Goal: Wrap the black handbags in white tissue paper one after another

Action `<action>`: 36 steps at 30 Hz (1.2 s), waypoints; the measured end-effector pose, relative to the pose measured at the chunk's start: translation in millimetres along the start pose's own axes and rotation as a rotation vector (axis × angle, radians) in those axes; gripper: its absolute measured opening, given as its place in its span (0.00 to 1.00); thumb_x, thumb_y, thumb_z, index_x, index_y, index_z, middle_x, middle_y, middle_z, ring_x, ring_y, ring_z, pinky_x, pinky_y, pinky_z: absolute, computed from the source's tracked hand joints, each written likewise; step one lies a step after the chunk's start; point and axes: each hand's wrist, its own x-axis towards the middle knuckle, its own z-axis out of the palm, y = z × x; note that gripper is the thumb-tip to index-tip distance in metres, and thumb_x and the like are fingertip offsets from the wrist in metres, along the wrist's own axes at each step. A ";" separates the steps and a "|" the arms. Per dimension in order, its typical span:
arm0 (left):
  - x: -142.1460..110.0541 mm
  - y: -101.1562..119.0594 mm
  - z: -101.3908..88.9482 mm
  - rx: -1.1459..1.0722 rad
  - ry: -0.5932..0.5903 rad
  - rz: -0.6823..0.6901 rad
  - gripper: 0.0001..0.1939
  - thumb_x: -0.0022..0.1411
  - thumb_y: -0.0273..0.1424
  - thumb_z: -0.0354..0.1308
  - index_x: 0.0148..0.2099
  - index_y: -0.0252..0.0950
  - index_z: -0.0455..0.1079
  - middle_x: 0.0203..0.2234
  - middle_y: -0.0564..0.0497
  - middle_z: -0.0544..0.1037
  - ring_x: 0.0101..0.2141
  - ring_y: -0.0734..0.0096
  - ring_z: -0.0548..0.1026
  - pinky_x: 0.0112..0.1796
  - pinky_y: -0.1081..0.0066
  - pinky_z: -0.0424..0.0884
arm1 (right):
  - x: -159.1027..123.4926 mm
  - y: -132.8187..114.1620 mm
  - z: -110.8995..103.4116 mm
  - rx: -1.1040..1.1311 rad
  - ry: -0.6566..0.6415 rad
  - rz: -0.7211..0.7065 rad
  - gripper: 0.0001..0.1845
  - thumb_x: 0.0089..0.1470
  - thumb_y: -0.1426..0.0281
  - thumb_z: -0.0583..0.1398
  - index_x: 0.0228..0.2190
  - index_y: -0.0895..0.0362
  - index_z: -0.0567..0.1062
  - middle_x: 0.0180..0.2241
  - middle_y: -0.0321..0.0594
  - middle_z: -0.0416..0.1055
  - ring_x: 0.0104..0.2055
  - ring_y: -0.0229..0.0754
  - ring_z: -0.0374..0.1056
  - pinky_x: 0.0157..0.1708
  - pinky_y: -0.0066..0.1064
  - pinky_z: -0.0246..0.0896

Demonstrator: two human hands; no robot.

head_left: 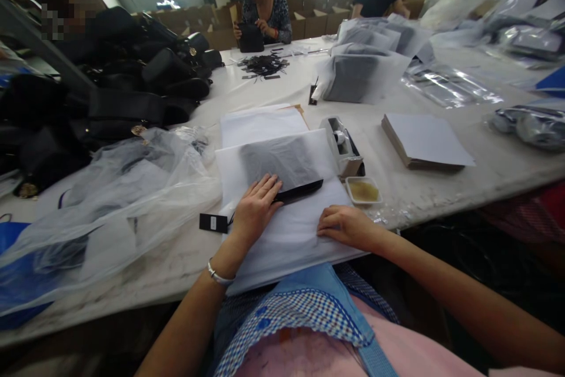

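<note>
In front of me a black bag [304, 189] lies on white tissue paper [282, 242], and a sheet of that paper covers most of its top. My left hand [258, 206] rests flat on the covered bag near its front edge, fingers stretched out. To the right, my right hand [346, 227] has its fingers curled together on the lower right part of the tissue paper, seemingly pinching it. Beside my left wrist a black hang tag [213, 223] with a small white label sticks out from the paper.
A tape dispenser [342, 144] and a dish with a yellowish sponge [364, 190] stand to the right. Beyond are stacked cards [426, 142] and wrapped bags [353, 74]. Black bags [128, 106] pile up at left behind clear plastic [154, 189]. Other people sit across the table.
</note>
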 end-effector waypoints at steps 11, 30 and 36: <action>21.3 -1.1 -48.2 -0.244 -0.253 -0.081 0.27 0.71 0.48 0.43 0.62 0.38 0.65 0.61 0.48 0.68 0.63 0.63 0.61 0.62 0.60 0.60 | 26.4 -18.2 -40.2 0.060 0.009 0.085 0.09 0.57 0.66 0.60 0.30 0.53 0.81 0.33 0.36 0.79 0.36 0.40 0.73 0.38 0.27 0.62; 24.6 4.9 -58.8 -0.210 -0.362 -0.083 0.32 0.68 0.54 0.42 0.62 0.40 0.65 0.64 0.47 0.63 0.66 0.60 0.56 0.63 0.59 0.57 | 30.8 -18.2 -46.9 0.107 0.138 0.172 0.09 0.55 0.65 0.60 0.31 0.53 0.81 0.32 0.34 0.79 0.36 0.40 0.73 0.38 0.28 0.64; 23.0 13.4 -59.6 -0.141 -0.370 -0.057 0.35 0.58 0.52 0.60 0.61 0.38 0.63 0.65 0.40 0.61 0.65 0.50 0.56 0.60 0.51 0.61 | 40.1 -27.8 -53.7 -0.010 0.288 0.120 0.10 0.58 0.64 0.59 0.32 0.53 0.80 0.33 0.35 0.78 0.36 0.39 0.73 0.38 0.28 0.63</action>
